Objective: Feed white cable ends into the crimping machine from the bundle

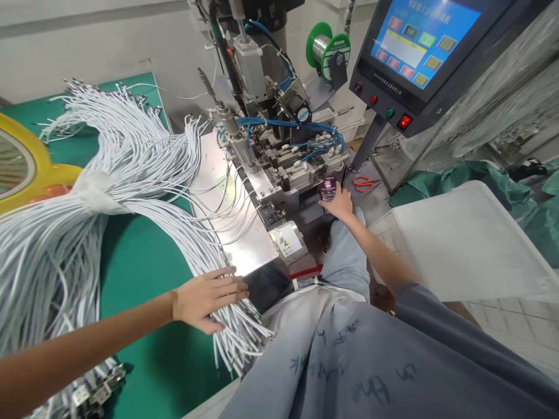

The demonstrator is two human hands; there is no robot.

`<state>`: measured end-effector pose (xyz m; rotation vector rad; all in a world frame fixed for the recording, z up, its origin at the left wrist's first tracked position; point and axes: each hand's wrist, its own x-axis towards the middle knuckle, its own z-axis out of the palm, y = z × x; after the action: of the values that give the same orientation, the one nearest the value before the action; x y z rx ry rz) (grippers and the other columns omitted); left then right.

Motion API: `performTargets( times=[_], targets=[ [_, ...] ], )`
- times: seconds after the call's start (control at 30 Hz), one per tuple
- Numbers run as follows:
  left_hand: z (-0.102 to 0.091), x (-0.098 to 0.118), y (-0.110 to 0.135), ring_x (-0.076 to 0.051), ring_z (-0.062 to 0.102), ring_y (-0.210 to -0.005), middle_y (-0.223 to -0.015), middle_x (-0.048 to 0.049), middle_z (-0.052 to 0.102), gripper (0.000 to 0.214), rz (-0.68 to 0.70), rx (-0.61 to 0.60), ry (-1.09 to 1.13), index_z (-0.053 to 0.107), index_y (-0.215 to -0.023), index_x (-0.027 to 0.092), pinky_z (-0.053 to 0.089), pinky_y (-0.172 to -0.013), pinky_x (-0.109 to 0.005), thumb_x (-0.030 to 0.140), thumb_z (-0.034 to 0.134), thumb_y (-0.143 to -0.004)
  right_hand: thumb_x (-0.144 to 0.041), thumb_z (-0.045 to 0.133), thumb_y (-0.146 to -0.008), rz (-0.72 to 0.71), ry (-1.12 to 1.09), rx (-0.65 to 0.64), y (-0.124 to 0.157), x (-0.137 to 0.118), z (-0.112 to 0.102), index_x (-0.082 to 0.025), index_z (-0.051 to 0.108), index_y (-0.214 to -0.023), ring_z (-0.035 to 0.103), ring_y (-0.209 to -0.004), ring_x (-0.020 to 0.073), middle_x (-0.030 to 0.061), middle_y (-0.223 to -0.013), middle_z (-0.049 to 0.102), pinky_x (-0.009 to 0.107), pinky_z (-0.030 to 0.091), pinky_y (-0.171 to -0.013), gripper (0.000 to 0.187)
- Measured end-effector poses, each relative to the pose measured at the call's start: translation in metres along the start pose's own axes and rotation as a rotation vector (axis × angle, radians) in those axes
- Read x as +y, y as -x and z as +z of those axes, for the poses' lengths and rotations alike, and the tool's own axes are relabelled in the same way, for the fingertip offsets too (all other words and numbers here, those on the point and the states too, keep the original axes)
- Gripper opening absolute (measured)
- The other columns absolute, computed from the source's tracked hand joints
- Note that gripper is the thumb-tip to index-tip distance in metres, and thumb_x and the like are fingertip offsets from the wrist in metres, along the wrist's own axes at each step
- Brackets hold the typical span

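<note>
My left hand [212,298] lies with spread fingers on the loose ends of a bundle of white cables [174,227]. Its palm faces down and the fingers are not wrapped round the cables. At the front of the machine, my right hand [339,203] is over a phone [328,189] with a lit, dark screen. Thumb and forefinger are apart, and the fingertips appear to touch the screen. A white tie [96,193] gathers the cables in the middle. Several single cables run from the bundle to the machine [283,169].
A green mat [148,279] lies under the cables. A yellow-framed magnifier [56,174] stands at the left. Behind the machine is a green wire spool [327,49]. A control panel [406,52] rises at the right, above orange-handled scissors [364,184] and a white tray [471,238].
</note>
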<state>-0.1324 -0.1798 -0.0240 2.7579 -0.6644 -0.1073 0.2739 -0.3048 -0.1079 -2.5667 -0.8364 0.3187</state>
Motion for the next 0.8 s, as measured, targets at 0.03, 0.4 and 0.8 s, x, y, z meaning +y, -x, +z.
performTargets(
  times=[0.03,0.4,0.8],
  targets=[
    [-0.001,0.002,0.000,-0.023,0.055,-0.111,-0.116,-0.0099,0.063,0.055,-0.008,0.004,-0.027,0.050,-0.128,0.019,0.027,-0.110,-0.041,0.053,0.035,-0.087,-0.045,0.064,-0.065,0.014,0.025,0.010,0.002,-0.004,0.001,-0.013,0.021,-0.141,0.042,-0.116,0.0364,0.0204,-0.125,0.047,0.049,0.038,-0.092,0.093],
    [-0.015,-0.001,-0.001,-0.023,0.053,-0.110,-0.115,-0.0139,0.061,0.042,-0.193,0.143,-0.066,0.053,-0.123,0.013,0.039,-0.099,-0.040,0.033,0.028,-0.096,-0.039,0.059,-0.071,0.025,-0.127,0.125,0.006,0.007,0.013,-0.010,0.029,-0.137,0.043,-0.117,0.0344,0.0214,-0.126,0.048,0.048,0.038,-0.095,0.078],
    [-0.077,-0.009,-0.066,-0.016,0.053,-0.073,-0.084,-0.0042,0.063,0.037,-0.255,-0.308,0.057,0.059,-0.078,0.018,0.039,-0.068,-0.028,0.006,0.026,-0.090,-0.026,0.039,-0.073,0.204,-0.596,0.221,0.169,0.112,0.059,-0.011,0.051,-0.112,0.061,-0.097,0.0217,0.0171,-0.103,0.065,0.039,0.046,-0.089,0.044]
  ],
)
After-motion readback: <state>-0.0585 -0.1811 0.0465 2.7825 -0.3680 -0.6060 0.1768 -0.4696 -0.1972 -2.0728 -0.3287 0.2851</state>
